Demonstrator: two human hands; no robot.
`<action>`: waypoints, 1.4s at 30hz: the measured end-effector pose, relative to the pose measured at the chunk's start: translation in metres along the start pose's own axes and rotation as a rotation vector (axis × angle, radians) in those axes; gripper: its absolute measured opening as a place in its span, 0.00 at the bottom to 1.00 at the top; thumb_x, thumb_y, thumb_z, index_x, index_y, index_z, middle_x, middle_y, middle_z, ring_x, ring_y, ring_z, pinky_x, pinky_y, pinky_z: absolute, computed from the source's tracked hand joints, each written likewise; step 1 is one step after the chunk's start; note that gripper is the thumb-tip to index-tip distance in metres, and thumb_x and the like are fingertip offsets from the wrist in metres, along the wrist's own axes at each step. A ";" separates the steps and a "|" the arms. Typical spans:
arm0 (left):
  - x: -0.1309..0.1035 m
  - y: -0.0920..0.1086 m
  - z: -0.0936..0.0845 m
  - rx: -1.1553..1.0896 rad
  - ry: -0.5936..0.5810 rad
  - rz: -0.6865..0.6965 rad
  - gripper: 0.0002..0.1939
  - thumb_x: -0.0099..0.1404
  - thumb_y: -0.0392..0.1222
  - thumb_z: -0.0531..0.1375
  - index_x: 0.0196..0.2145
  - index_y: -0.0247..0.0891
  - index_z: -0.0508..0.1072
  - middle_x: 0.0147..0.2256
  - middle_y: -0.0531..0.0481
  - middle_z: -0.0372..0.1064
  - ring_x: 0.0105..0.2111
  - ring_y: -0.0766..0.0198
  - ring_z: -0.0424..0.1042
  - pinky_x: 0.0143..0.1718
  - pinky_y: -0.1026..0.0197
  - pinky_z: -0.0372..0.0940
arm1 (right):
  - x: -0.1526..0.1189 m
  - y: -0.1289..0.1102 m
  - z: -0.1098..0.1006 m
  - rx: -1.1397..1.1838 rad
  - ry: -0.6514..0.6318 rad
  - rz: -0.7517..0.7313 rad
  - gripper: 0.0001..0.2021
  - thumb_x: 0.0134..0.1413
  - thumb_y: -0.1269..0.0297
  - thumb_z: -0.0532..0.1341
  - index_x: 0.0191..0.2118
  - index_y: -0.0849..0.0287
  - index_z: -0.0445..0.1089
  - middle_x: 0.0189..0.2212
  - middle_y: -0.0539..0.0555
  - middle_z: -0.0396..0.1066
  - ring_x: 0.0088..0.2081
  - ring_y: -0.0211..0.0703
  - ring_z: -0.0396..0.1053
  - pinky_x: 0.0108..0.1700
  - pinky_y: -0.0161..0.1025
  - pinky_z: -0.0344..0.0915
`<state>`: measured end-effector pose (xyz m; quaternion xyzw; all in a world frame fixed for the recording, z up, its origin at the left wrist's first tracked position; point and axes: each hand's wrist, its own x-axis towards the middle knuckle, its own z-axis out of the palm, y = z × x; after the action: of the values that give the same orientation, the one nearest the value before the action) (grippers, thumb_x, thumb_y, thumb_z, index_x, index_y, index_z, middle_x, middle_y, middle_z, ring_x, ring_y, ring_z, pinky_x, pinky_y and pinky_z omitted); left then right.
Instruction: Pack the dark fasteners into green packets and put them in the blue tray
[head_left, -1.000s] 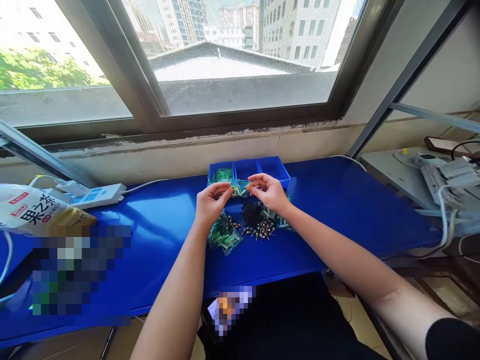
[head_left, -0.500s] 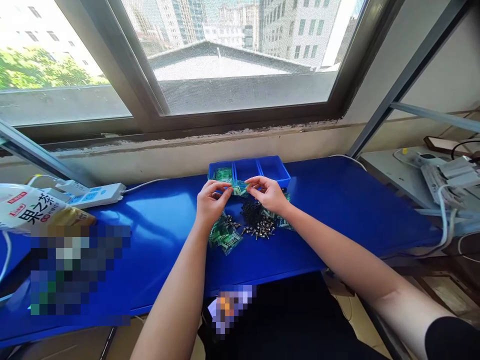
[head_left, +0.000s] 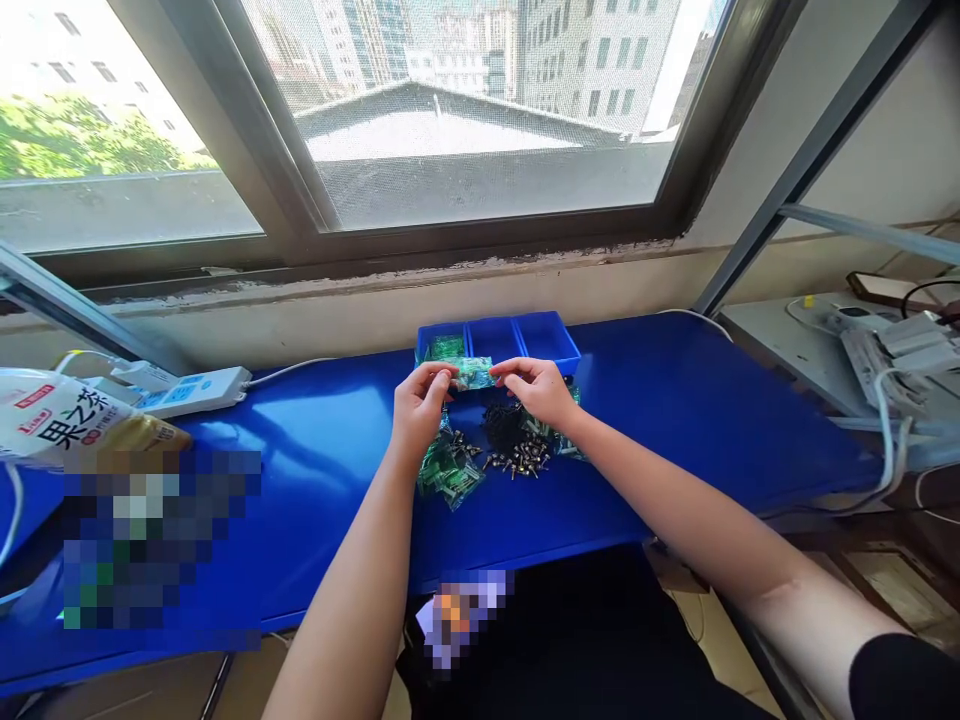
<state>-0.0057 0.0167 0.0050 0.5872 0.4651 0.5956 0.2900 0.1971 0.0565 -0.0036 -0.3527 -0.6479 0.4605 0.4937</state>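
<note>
A small clear greenish packet [head_left: 474, 373] is stretched between my two hands, in front of the blue divided tray [head_left: 551, 352]. My left hand [head_left: 420, 405] pinches its left end and my right hand [head_left: 541, 392] pinches its right end. Green packets lie in the tray's left compartment. Below my hands on the blue table sit a pile of black parts [head_left: 502, 425] and a scatter of small metal pieces [head_left: 525, 458]. More green packets [head_left: 450, 475] lie by my left wrist, and others are partly hidden beside my right wrist.
On the left of the blue table [head_left: 315, 500] are a white power strip [head_left: 195, 388], a labelled bag [head_left: 67, 415] and a blurred-out item. Metal frame posts [head_left: 795, 180] rise at both sides. White cables and adapters [head_left: 885, 360] are at the right, beneath the window.
The packet between my hands has turned flatter and more spread out, and sits slightly higher. My left fingers have shifted a little to the left.
</note>
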 end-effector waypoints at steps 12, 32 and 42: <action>-0.001 -0.007 0.005 -0.019 0.003 -0.028 0.13 0.59 0.44 0.69 0.40 0.39 0.72 0.32 0.48 0.79 0.30 0.64 0.77 0.28 0.65 0.65 | -0.001 0.000 0.001 -0.075 0.035 -0.061 0.11 0.50 0.57 0.69 0.35 0.59 0.75 0.32 0.53 0.77 0.31 0.38 0.71 0.32 0.36 0.66; 0.000 -0.003 0.000 0.040 0.016 0.019 0.09 0.64 0.43 0.62 0.38 0.39 0.80 0.32 0.49 0.78 0.31 0.63 0.76 0.32 0.62 0.70 | -0.002 0.000 0.000 -0.049 0.039 -0.047 0.13 0.54 0.58 0.67 0.43 0.58 0.80 0.33 0.54 0.79 0.26 0.36 0.68 0.27 0.36 0.65; 0.022 -0.004 -0.015 0.106 0.403 0.014 0.13 0.59 0.47 0.67 0.39 0.36 0.79 0.34 0.46 0.79 0.32 0.61 0.78 0.34 0.60 0.72 | -0.005 -0.003 0.002 -0.098 -0.032 -0.078 0.14 0.59 0.63 0.62 0.48 0.57 0.79 0.46 0.56 0.80 0.46 0.47 0.77 0.46 0.44 0.76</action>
<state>-0.0245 0.0345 0.0126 0.4738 0.5405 0.6775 0.1557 0.1961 0.0502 -0.0025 -0.3436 -0.6909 0.4142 0.4828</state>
